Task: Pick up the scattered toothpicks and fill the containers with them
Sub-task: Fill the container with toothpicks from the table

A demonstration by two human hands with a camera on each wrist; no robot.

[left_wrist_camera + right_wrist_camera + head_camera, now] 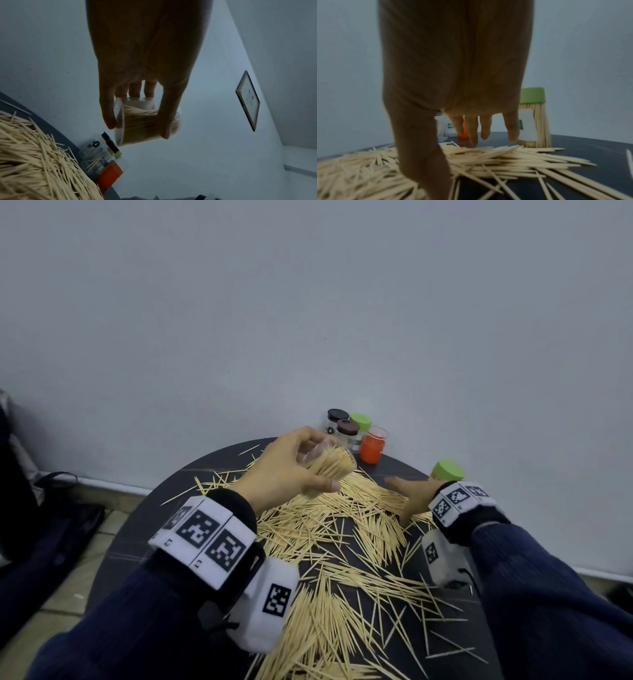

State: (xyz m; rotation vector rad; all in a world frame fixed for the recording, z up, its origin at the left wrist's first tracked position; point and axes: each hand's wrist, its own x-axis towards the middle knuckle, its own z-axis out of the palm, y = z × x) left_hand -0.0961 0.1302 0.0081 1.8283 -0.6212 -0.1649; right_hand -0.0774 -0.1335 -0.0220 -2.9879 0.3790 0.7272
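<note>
toothpicks: pale wooden sticks, strewn in a loose heap on the dark table under and between both hands
held jar: clear, lidless, tilted, packed with toothpicks, in the left hand
green-lidded jar: upright, full, just beyond the right hand
far jars: clustered beyond the left hand

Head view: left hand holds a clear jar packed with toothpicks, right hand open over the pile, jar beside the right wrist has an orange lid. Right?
Not quite. The jar by the right wrist has a green lid, as the head view shows. The rest holds: the left hand holds the clear jar, the right hand is open over the pile.
</note>
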